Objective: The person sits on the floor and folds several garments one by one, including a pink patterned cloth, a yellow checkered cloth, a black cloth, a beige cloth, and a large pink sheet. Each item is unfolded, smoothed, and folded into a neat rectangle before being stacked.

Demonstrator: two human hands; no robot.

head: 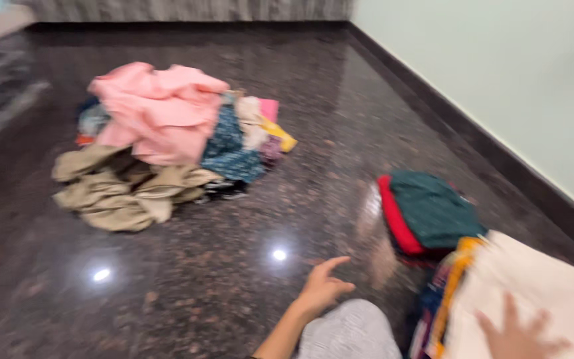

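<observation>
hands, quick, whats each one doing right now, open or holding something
Left hand: open, empty, above the dark speckled stone floor.
Right hand: open, fingers spread flat on the cream folded cloth.

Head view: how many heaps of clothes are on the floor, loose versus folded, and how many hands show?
Loose heap of clothes: 1
Folded stacks: 2, the green and red stack and the cream-topped stack
Hands: 2, left hand and right hand
Total: 5

Glossy stone floor (287, 80), soft cloth heap (161, 133)
</observation>
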